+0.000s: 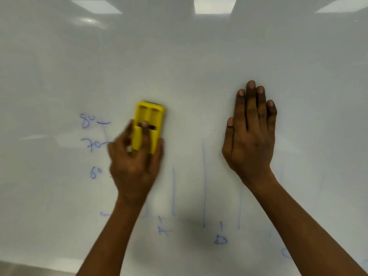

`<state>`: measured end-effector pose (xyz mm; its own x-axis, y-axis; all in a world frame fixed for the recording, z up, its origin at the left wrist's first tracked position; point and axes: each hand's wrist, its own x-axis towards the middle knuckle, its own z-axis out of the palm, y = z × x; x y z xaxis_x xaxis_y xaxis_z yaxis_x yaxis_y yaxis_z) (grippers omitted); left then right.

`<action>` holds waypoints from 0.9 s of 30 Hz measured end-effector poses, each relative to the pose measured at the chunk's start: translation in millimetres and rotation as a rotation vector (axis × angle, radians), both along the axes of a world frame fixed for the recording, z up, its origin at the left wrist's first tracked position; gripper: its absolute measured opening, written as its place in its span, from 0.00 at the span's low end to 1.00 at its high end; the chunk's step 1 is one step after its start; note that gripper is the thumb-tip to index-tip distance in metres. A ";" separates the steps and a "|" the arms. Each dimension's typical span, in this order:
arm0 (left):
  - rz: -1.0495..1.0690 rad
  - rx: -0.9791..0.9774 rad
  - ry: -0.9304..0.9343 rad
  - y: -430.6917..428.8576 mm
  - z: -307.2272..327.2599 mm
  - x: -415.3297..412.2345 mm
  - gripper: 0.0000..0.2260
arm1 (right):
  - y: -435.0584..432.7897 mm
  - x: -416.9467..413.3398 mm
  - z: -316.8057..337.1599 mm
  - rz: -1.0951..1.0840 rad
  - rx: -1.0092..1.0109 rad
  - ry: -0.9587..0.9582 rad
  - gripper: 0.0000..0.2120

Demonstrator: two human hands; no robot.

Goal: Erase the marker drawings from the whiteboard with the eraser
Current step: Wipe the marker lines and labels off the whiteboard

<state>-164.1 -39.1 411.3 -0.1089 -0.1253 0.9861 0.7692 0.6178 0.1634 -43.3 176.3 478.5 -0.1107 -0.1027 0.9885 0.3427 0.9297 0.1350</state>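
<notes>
1. Two bare hands are on the whiteboard, which fills nearly the whole view.
2. Left hand: grips the near end of the yellow eraser, fingers curled round its sides and one finger laid along its back. The hand is blurred, so the exact finger placement cannot be told.
3. Eraser: lies lengthwise against the board, left of centre, with its far end pointing away from the person. A dark pad edge shows at that far end.
4. Right hand: flat on the board, fingers straight and close together, holding nothing. It lies well apart from the eraser, to its right.
5. Marker drawings, blue, remaining:
   - figures "80", "70" and "60" in a column just left of the left hand;
   - upright lines between the two forearms, one at;
   - letters "A" and "B" at the near ends of those lines;
   - a faint curved mark near the right forearm, too blurred to read.
6. Ceiling light reflections show along the far edge of the board.
</notes>
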 end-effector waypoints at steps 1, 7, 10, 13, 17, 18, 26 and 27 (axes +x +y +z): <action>0.002 0.087 -0.059 -5.3 4.5 -5.8 0.24 | -0.1 -0.3 -0.2 -0.002 -0.002 -0.001 0.24; -0.029 -0.060 -0.001 5.8 -8.6 13.0 0.24 | -1.9 -1.3 -0.7 -0.001 -0.012 0.012 0.24; 0.024 -0.257 0.135 -21.4 -18.4 -4.1 0.22 | -0.6 -0.2 -0.7 0.014 -0.009 0.012 0.24; 0.026 0.099 -0.119 -57.7 -13.3 -40.5 0.24 | 0.5 -0.4 -0.8 0.015 -0.013 0.009 0.24; 0.093 0.355 -0.289 -69.7 1.5 -58.9 0.27 | -2.1 -2.3 -1.3 0.017 -0.013 0.026 0.24; 0.063 0.331 -0.274 -61.9 -1.9 -51.1 0.27 | -2.5 -2.6 -1.5 0.016 -0.013 0.031 0.24; -0.011 -0.296 0.129 -44.0 -24.7 -22.5 0.22 | 0.4 -2.1 -1.2 0.039 -0.009 0.029 0.24; 0.011 -0.195 0.054 -51.9 -23.6 -31.8 0.22 | 1.4 -1.5 -1.2 0.041 -0.008 0.026 0.24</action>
<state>-195.9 -91.0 387.7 -0.0551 0.0679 0.9962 0.7665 0.6423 -0.0014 -44.8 177.7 477.2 -0.0805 -0.0986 0.9919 0.3073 0.9442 0.1188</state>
